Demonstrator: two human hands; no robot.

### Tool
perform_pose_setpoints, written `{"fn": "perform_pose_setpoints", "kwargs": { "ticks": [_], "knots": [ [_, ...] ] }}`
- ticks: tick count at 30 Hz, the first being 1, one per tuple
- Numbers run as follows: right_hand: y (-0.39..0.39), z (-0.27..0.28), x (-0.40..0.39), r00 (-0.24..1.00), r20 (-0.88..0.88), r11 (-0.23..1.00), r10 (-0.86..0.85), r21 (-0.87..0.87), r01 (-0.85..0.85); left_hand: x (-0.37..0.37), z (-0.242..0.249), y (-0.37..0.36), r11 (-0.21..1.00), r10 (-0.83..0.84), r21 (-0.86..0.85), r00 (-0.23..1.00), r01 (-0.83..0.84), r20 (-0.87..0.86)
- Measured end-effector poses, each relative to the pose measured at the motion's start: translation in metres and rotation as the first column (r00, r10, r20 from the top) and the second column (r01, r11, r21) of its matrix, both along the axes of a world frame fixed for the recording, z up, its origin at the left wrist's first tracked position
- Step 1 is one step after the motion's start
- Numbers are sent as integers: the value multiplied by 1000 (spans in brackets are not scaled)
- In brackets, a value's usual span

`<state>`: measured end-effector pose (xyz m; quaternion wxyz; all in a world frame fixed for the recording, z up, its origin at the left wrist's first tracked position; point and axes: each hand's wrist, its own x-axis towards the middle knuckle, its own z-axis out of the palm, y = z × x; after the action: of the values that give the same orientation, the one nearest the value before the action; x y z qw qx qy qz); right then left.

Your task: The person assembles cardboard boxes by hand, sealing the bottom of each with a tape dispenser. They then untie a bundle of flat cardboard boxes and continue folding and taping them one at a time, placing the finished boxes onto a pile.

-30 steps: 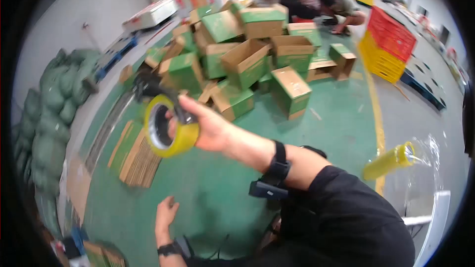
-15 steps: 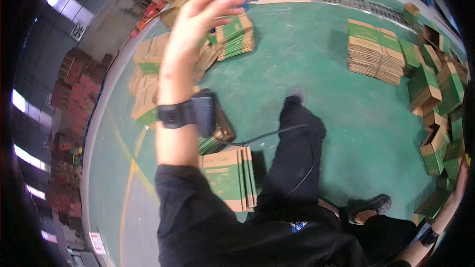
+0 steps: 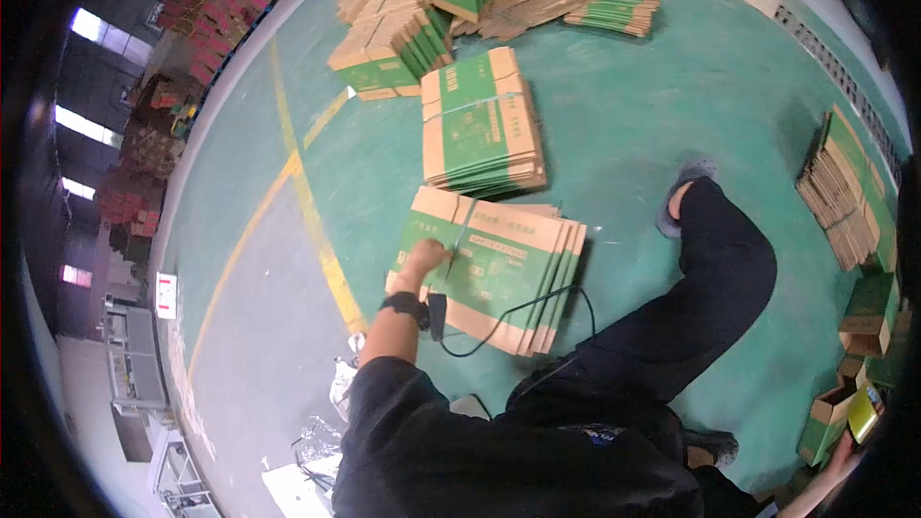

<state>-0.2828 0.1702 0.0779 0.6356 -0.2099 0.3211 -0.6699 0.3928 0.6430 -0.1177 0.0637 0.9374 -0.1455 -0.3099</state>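
My left hand is closed at the strap round a bundle of flattened green and brown cardboard boxes. Its fingers look wrapped on the strap, with the knuckles over the top box. A black band with a dark device and a cable sits on that wrist. Far to the lower right, my right hand is closed on a shiny yellow object, whose kind I cannot make out. Opened green and brown boxes lie beside that hand.
Another strapped bundle lies just beyond, with more stacks of flattened boxes behind it. A tall stack stands at the right. My bent leg is between. Crumpled clear plastic lies at lower left.
My left hand has come down from a raised position in the air onto the near bundle and closed at its strap. The view has turned left; my right hand still holds the yellow object.
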Motion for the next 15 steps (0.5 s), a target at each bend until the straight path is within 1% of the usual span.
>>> {"fn": "perform_pose_setpoints", "kwargs": {
  "ticks": [1,2,3,5,6,8,10,11,12,13,14,15],
  "knots": [
    [1,-3,8,1000,-13,1000,-10,19,10,-14,-15,20,987,109,-111,994,-112,-27],
    [2,-6,14,999,-31,999,-12,34,13,-24,-27,34,950,213,-219,975,-222,-64],
    [3,-8,21,999,-45,999,-18,48,20,-27,-36,38,949,224,-215,972,-233,-64],
    [7,-8,30,996,-76,996,-46,76,52,-38,-55,39,845,383,-403,924,-352,-4],
    [7,-8,34,994,-91,993,-63,91,72,-40,-59,35,842,389,-400,921,-361,-12],
    [10,-9,36,991,-107,989,-78,117,91,-35,-62,24,920,343,-216,938,-326,44],
    [12,-15,30,988,-123,983,-96,144,114,-37,-65,24,921,332,-225,943,-318,23],
    [11,-18,26,979,-150,970,-138,178,164,-37,-66,24,923,317,-232,948,-308,4],
    [19,-17,32,978,-149,969,-143,179,169,-39,-66,23,925,302,-236,953,-297,-18],
    [32,-10,49,959,-207,959,-192,169,229,-44,-65,20,926,297,-236,955,-293,-18],
    [44,-5,66,935,-264,945,-239,159,286,-51,-61,16,941,277,-225,957,-253,81],
    [51,-1,76,921,-264,926,-285,172,336,-57,-59,14,954,254,-207,951,-216,178]
  ]
}}
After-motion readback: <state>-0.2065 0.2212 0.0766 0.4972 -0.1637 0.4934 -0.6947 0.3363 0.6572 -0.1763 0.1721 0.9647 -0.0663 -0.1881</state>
